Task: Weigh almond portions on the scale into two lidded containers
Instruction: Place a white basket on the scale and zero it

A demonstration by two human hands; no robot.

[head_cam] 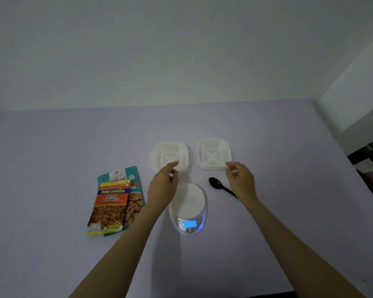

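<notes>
Both bare arms reach in from the bottom edge. The left hand (163, 186) has its fingers loosely curled, thumb and forefinger tips at the near edge of the left white square plastic container with a slotted lid (172, 155); whether they actually grip the rim I cannot tell. The right hand (240, 180) is half open, fingers bent, fingertips just at the near right corner of the second white square slotted-lid container (213, 153), touching or nearly so.

The two containers sit side by side at twelve o'clock from the small white oval digital scale with a lit blue display (188, 208), which lies between the forearms with its round pan bare. At two o'clock from the scale, a black plastic spoon (220, 187) lies on the surface, its handle running under the right wrist. At nine o'clock, two almond packets overlap: an orange salted-almonds pouch (109, 208) on top of a teal almond pouch (136, 190).

All of it rests on a pale lilac tabletop (73, 158) pushed against a plain white wall (181, 50). Wide bare surface spreads left, right and behind the containers. Past the table's right edge, at three o'clock, dark clutter (370, 160) sits low.
</notes>
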